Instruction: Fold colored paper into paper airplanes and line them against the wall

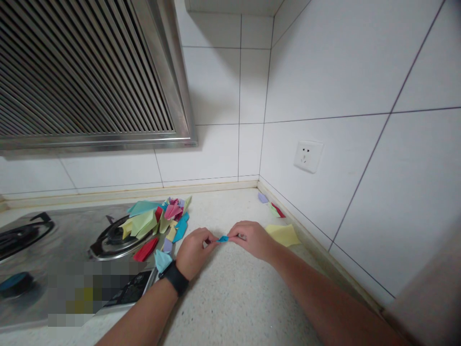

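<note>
A small piece of folded blue paper (224, 239) is stretched between my two hands, just over the speckled countertop (230, 293). My left hand (194, 250), with a black watch on its wrist, pinches the left end between thumb and finger. The right end is pinched by my right hand (254, 239). To the left of my left hand lies a heap of folded coloured papers (144, 223), spread over the burner and the stove's edge. A light blue folded paper (163, 260) touches or nearly touches the watch. Behind my right wrist is a flat yellow sheet (284, 234).
The gas stove (72, 240) takes up the left side, with a range hood (90, 142) above it. Small purple (262, 197) and red (278, 210) folded papers lie by the right wall. A socket (309, 156) is set in that tiled wall.
</note>
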### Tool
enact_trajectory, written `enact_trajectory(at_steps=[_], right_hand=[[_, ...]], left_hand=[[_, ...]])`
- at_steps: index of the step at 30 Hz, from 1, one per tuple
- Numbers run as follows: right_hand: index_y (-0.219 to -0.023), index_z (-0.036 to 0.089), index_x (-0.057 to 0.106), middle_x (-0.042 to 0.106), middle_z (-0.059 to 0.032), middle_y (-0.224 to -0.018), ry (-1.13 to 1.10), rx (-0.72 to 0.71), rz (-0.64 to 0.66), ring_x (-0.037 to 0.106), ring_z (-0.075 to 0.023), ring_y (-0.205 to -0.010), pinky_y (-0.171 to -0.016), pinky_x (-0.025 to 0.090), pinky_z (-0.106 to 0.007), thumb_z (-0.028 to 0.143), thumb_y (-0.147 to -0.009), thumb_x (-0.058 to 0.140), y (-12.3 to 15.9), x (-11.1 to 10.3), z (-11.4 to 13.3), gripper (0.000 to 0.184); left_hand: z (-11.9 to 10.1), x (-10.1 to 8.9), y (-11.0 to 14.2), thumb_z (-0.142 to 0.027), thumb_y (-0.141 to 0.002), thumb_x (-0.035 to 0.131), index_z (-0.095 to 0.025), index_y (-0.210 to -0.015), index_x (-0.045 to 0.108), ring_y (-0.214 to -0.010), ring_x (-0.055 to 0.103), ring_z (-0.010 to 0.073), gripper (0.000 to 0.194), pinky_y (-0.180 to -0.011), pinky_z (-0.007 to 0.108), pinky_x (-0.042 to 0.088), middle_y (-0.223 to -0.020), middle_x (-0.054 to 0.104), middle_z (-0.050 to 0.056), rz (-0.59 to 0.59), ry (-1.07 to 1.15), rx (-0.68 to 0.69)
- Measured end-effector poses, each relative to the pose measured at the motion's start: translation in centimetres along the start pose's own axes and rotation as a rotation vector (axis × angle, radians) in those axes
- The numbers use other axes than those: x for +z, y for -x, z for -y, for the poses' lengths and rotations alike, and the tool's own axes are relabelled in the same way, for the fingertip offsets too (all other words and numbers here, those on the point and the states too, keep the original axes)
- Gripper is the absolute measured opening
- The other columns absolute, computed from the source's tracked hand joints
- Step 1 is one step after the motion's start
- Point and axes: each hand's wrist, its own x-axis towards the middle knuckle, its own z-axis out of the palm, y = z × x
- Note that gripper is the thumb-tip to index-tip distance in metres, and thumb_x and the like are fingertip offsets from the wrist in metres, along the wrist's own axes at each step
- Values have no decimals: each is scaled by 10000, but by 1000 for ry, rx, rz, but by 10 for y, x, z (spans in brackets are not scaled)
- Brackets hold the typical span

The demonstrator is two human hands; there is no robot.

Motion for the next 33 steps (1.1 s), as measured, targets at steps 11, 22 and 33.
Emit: enact_trajectory(at_steps=[11,22,33], right_hand=[[-875,186,656,660,-37,-799,13,-24,-28,591,-151,-769,-713,433,-264,241,-856,610,0,-3,4,74],[-856,184,651,659,-32,-792,-2,-21,-29,588,-141,-758,-705,418,-249,248,-874,596,0,0,9,86],[-860,184,647,657,-32,-807,6,-32,-2,586,-148,-786,-728,425,-260,250,-875,597,0,-1,9,84]], left_hand=[[-4,-7,0,-201,-863,576,-218,-957,647,-860,550,181,118,-709,281,428,-907,622,39,-19,-69,146],[-2,-8,0,-142,-853,574,-252,-936,689,-857,532,170,180,-743,290,423,-892,596,33,18,-179,211],[-6,-8,0,-134,-826,569,-246,-891,702,-843,538,178,186,-740,293,436,-863,608,38,35,-212,214]])
